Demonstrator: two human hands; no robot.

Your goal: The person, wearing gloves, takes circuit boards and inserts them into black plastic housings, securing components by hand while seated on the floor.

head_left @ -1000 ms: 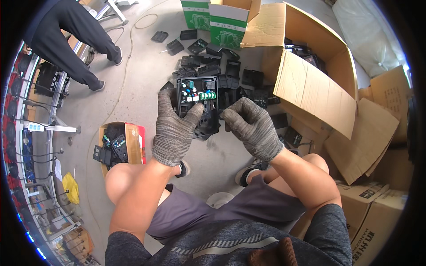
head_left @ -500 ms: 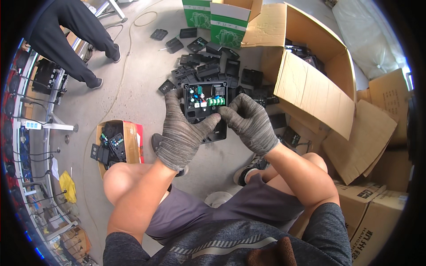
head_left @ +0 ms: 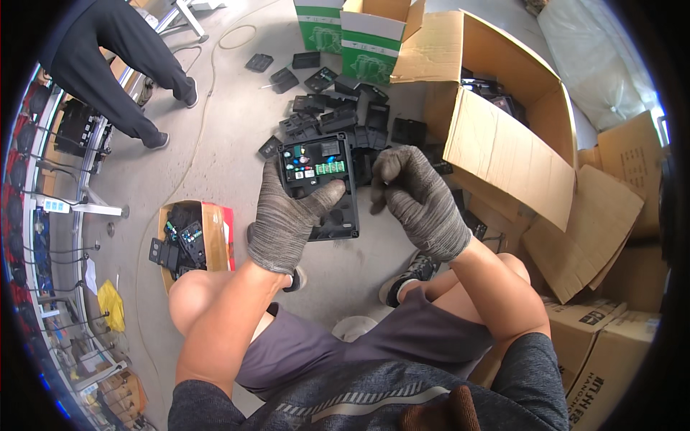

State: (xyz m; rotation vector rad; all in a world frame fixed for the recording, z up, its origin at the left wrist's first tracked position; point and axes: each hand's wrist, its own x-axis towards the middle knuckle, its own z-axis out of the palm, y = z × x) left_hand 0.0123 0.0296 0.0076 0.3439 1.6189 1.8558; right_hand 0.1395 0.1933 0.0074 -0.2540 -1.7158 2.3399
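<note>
In a grey knitted glove, my left hand (head_left: 287, 219) is closed round a black plastic housing (head_left: 338, 214), its thumb pressing on the front. A circuit board (head_left: 316, 159) with green terminal blocks sits in the upper part of the housing. My right hand (head_left: 420, 205), gloved alike, is just right of the housing and apart from it. Its fingers are curled into a pinch, with a tiny dark speck at the tips too small to name. Behind the housing lies a heap of similar black housings (head_left: 338, 118) on the floor.
A small carton (head_left: 213, 233) with boards and housings stands by my left knee. At the right is a large open cardboard box (head_left: 503, 151) holding black parts. Green-and-white boxes (head_left: 370, 57) stand at the back. Another person's legs (head_left: 118, 65) are at the upper left, beside a rack.
My right hand has drawn away from the housing to the right, its fingers still curled. The left hand has shifted slightly left with the housing, which is now tilted a little differently.
</note>
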